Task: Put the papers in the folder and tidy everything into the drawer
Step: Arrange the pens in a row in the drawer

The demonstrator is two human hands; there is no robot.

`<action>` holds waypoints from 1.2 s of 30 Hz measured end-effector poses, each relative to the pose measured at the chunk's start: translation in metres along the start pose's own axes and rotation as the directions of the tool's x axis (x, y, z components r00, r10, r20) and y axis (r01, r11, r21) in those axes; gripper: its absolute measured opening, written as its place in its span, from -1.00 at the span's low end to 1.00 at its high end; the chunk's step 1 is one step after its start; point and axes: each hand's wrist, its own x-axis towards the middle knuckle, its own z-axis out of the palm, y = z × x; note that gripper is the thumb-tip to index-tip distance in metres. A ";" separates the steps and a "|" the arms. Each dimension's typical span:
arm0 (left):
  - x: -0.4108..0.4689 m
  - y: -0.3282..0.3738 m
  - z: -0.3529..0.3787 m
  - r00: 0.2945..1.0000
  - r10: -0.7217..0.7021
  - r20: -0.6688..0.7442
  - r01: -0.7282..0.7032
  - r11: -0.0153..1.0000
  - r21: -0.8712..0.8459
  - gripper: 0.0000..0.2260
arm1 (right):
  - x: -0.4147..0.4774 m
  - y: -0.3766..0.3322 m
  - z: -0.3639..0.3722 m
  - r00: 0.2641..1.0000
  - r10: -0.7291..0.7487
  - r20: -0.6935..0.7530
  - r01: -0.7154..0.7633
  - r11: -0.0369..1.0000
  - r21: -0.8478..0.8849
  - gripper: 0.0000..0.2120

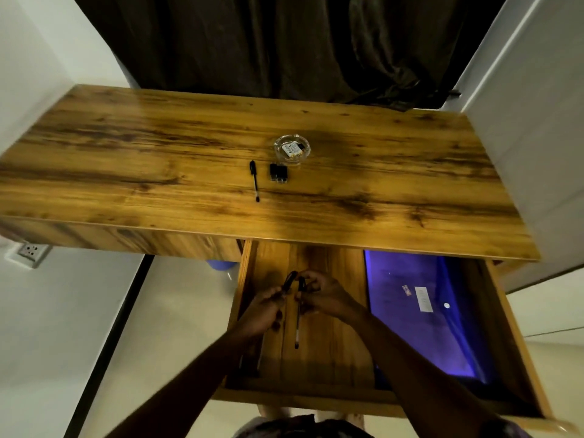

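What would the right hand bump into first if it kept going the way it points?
Probably the pen held by the left hand, just ahead of the right hand over the drawer; depth is unclear.

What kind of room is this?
Probably a room at home, maybe a bedroom or a study corner. There's a wooden desk with its drawer pulled open, a pen on top, and a dark curtain hanging behind it.

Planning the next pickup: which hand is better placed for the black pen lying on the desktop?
Probably left: the left hand lines up more directly with the black pen; the right hand sits further right. Both grip pens, so either must release first.
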 end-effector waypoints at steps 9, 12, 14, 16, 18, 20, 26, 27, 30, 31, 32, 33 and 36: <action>0.007 -0.004 0.015 0.998 0.019 -0.064 -0.025 0.996 -0.091 -0.88 | -0.008 0.018 -0.005 0.997 0.069 -0.027 -0.071 0.994 -0.079 -0.60; 0.013 -0.016 0.010 0.999 0.034 -0.010 -0.034 0.998 -0.054 -0.57 | -0.010 0.029 0.000 0.996 0.088 -0.032 -0.091 0.992 -0.089 -0.67; 0.016 -0.023 0.006 0.997 0.083 -0.001 -0.082 0.989 0.120 -0.34 | -0.010 0.037 0.005 0.995 0.098 -0.033 -0.101 0.991 -0.083 -0.70; 0.023 -0.031 0.001 0.993 0.121 0.007 -0.118 0.948 0.294 -0.20 | -0.010 0.044 0.011 0.994 0.106 -0.030 -0.109 0.990 -0.086 -0.75; 0.027 -0.034 -0.003 0.991 0.134 0.022 -0.131 0.900 0.415 -0.16 | -0.010 0.046 0.015 0.994 0.103 -0.020 -0.105 0.989 -0.100 -0.75; 0.029 -0.032 -0.006 0.987 0.144 0.071 -0.161 0.879 0.449 -0.28 | -0.009 0.048 0.016 0.995 0.093 -0.021 -0.095 0.989 -0.116 -0.72; 0.034 -0.032 -0.008 0.986 0.144 0.090 -0.169 0.786 0.594 -0.47 | -0.004 0.052 0.020 0.996 0.089 -0.031 -0.093 0.979 -0.179 -0.68; 0.034 -0.031 -0.008 0.985 0.148 0.087 -0.171 0.778 0.604 -0.50 | -0.004 0.052 0.020 0.996 0.079 -0.030 -0.083 0.977 -0.198 -0.70; 0.037 -0.028 -0.008 0.980 0.189 0.066 -0.186 0.740 0.646 -0.58 | 0.000 0.055 0.023 0.999 0.040 -0.035 -0.047 0.969 -0.242 -0.72; 0.038 -0.028 -0.008 0.979 0.194 0.063 -0.189 0.742 0.643 -0.61 | 0.000 0.056 0.024 0.999 0.029 -0.038 -0.037 0.968 -0.247 -0.71; 0.040 -0.028 -0.008 0.979 0.194 0.068 -0.193 0.748 0.635 -0.65 | 0.000 0.057 0.024 0.999 0.020 -0.041 -0.029 0.969 -0.245 -0.70; 0.040 -0.028 -0.007 0.977 0.199 0.075 -0.201 0.751 0.629 -0.70 | 0.000 0.058 0.024 0.999 0.015 -0.049 -0.026 0.969 -0.247 -0.71; 0.045 -0.028 -0.006 0.969 0.234 0.079 -0.228 0.728 0.646 -0.79 | -0.001 0.058 0.023 0.996 -0.019 -0.084 -0.002 0.969 -0.248 -0.75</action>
